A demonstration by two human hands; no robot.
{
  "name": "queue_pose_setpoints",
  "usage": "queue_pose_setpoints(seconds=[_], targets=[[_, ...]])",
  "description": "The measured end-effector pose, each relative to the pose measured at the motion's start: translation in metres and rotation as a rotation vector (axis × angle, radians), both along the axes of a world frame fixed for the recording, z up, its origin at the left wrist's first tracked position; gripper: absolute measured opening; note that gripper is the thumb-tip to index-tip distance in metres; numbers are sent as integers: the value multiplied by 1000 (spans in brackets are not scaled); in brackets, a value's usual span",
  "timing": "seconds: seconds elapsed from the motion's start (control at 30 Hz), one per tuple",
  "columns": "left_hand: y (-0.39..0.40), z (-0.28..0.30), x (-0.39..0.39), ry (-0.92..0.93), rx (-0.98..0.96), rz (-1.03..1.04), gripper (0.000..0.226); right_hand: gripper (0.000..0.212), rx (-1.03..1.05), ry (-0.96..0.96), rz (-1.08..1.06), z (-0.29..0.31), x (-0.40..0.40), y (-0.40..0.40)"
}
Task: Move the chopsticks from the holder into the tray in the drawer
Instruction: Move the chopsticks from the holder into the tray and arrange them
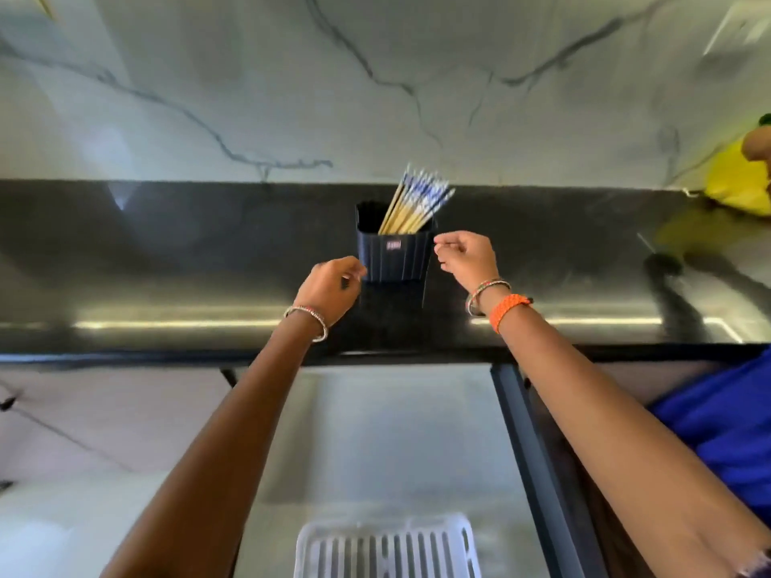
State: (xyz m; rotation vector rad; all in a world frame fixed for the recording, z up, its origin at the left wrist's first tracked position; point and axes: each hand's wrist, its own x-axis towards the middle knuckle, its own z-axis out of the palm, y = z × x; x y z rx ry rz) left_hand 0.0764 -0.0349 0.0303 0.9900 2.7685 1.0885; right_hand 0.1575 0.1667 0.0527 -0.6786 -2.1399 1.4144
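Note:
A dark ribbed holder (394, 256) stands on the black countertop (167, 260), near the back wall. Several wooden chopsticks (417, 202) with blue-and-white tops lean to the right inside it. My left hand (331, 287) hovers just left of the holder's base, fingers curled, holding nothing. My right hand (465, 256) is just right of the holder, fingers loosely curled, also with nothing in it. Neither hand touches the chopsticks. Below the counter the drawer (375, 431) is pulled out, and a white slotted tray (388, 546) lies at its near end.
A marble wall rises behind the counter. A yellow object (738, 181) sits at the far right of the counter. The drawer's dark right rail (530, 452) runs toward me. Blue fabric (726, 423) shows at the right edge.

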Motion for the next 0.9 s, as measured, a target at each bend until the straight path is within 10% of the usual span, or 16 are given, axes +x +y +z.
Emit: queue_pose_setpoints(seconds=[0.1,0.33,0.9], targets=[[33,3,-43,63,42,49,28,13,-405,104,-145,15,-60,40],[63,-19,-90,79,-14,58,24,37,-256,-93,-173,-9,-131,90],[50,-16,-84,95,-2,79,18,21,-314,-66,-182,-5,-139,86]])
